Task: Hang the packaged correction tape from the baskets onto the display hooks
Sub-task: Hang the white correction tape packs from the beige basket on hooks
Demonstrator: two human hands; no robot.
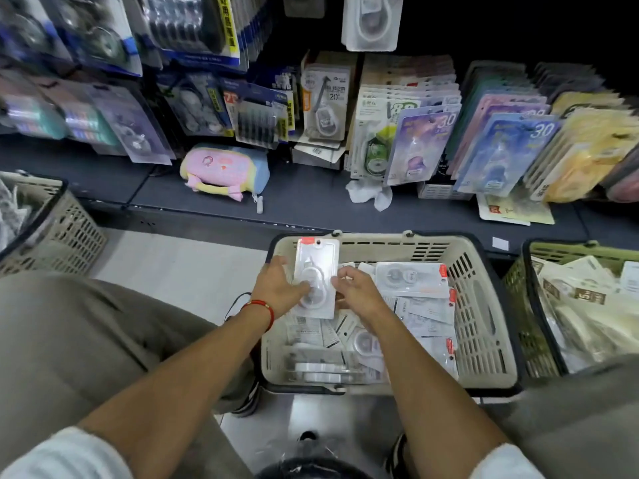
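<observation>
A clear blister pack of correction tape (316, 262) with a red top tab stands upright over the beige basket (484, 326). My left hand (276, 288) grips its left edge, thumb across the front. My right hand (356, 290) holds its right edge with curled fingers. Several more packs (413, 280) lie loose in the basket. One matching white pack (371, 22) hangs on the dark display at the top.
Hanging stationery packs (193, 29) fill the display at the upper left, and boxes of carded tapes (498, 143) stand on the dark shelf. A pink pouch (224, 172) lies on that shelf. A green basket (518, 288) sits right, another beige basket (69, 229) left.
</observation>
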